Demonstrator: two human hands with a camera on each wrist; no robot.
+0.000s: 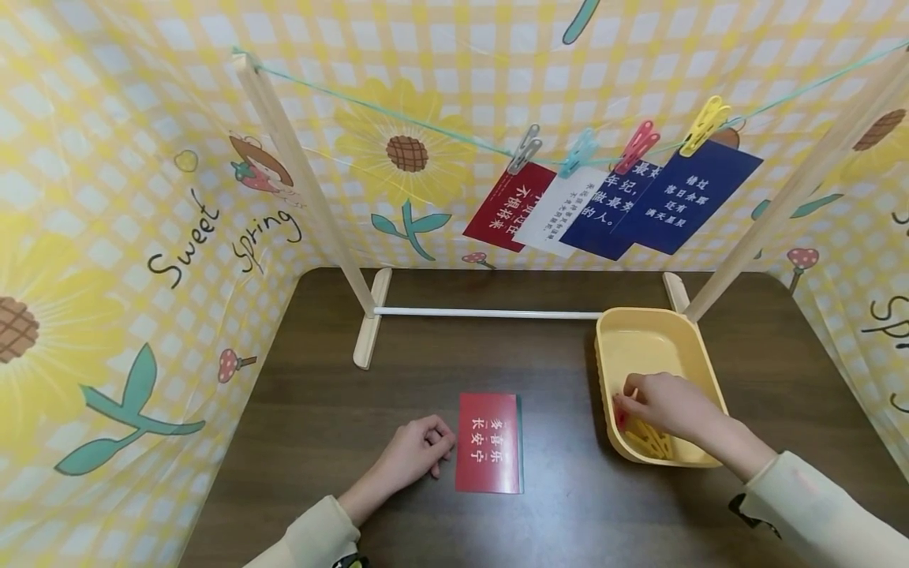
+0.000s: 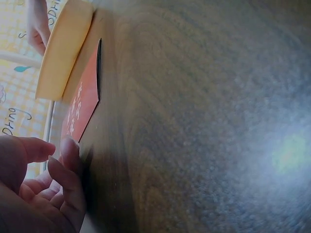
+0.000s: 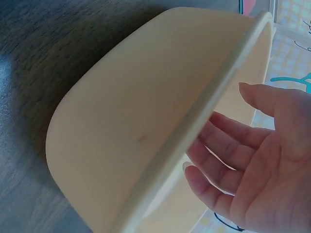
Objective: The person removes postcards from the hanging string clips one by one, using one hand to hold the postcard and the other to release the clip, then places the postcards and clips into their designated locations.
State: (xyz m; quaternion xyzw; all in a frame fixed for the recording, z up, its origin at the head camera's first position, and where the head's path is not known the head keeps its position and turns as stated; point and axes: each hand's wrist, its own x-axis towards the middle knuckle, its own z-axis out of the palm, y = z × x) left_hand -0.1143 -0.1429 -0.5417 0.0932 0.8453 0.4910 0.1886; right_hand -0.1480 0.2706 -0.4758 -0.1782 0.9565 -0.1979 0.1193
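My left hand [image 1: 408,457] rests on the table with its fingers loosely curled, just left of a small stack of cards with a red card [image 1: 486,443] on top. Nothing is between its fingers in the left wrist view. My right hand [image 1: 671,404] reaches down into a yellow plastic basket [image 1: 604,371]. Inside lie yellow clothespins [image 1: 652,442] and a red clothespin [image 1: 619,412], the latter at my fingertips. In the right wrist view the thumb [image 3: 265,99] stands apart from the fingers, whose tips are partly hidden by the basket's rim.
Behind the basket stands a wooden frame [image 1: 305,185] with a green string [image 1: 390,114] and a white crossbar [image 1: 490,314]. From the string hang a red card [image 1: 497,209], a white card [image 1: 557,209] and two blue cards [image 1: 685,197], held by clothespins [image 1: 578,154].
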